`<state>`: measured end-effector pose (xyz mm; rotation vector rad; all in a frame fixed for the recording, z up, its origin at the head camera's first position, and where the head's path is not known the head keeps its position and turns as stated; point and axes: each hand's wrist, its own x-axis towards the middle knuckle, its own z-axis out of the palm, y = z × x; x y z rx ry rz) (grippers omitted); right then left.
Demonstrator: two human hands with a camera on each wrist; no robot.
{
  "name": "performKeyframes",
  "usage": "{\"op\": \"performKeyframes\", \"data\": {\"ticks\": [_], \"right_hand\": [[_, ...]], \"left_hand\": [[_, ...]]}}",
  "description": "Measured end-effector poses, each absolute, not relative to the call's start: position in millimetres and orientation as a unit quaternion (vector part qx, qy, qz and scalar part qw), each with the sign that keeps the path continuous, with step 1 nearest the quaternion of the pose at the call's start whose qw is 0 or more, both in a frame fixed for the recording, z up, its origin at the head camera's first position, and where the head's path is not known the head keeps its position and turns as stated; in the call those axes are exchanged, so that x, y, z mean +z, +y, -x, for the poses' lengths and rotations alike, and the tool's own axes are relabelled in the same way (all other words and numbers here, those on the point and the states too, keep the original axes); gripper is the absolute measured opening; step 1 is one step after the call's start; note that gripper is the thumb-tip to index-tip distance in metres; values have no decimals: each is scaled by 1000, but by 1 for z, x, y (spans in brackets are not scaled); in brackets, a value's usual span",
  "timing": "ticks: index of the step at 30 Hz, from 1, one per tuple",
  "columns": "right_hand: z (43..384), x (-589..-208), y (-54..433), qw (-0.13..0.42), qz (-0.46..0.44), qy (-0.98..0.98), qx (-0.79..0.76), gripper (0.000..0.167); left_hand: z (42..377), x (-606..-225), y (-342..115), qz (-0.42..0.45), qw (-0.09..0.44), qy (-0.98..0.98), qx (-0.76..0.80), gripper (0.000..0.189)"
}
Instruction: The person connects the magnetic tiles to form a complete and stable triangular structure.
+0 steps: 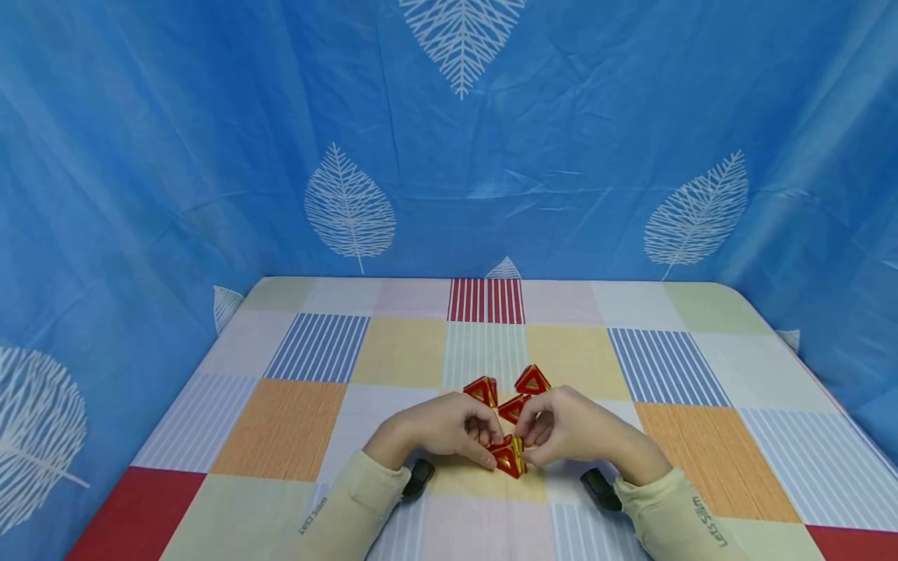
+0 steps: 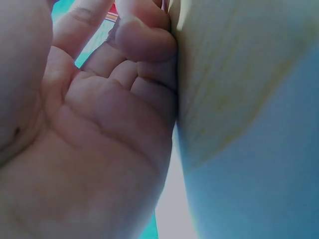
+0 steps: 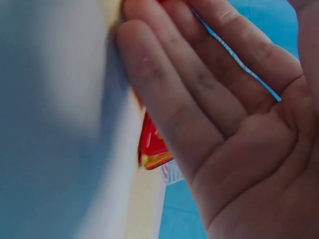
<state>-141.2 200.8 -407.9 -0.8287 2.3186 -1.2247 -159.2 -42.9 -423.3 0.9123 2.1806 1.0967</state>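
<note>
Between both hands, low over the table, is a red triangular piece with gold edges point(image 1: 507, 458). My left hand point(image 1: 445, 427) grips it from the left, thumb at the near side and fingers curled behind. From the right, my right hand point(image 1: 571, 428) pinches its gold edge with thumb and forefinger. In the left wrist view the palm point(image 2: 109, 124) and bent fingers fill the left half, and the held piece is hidden. The right wrist view shows long fingers point(image 3: 164, 89) close to the tabletop, with part of a red and gold piece point(image 3: 153, 139) behind them.
Just beyond the hands lie more red triangular pieces: one at the left point(image 1: 481, 391), one in the middle point(image 1: 514, 407) partly behind the right hand, and one farther back point(image 1: 532, 380). A patchwork cloth point(image 1: 281, 428) covers the table. Blue curtains point(image 1: 533, 156) enclose it.
</note>
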Motion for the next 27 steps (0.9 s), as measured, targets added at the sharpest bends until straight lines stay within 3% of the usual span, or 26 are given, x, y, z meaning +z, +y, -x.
{"op": "performKeyframes", "data": {"ticks": [27], "right_hand": [[141,-421,199,188,297,830,-433,22]], "left_hand": [[159,-425,-43,-323,252,819,403,21]]}}
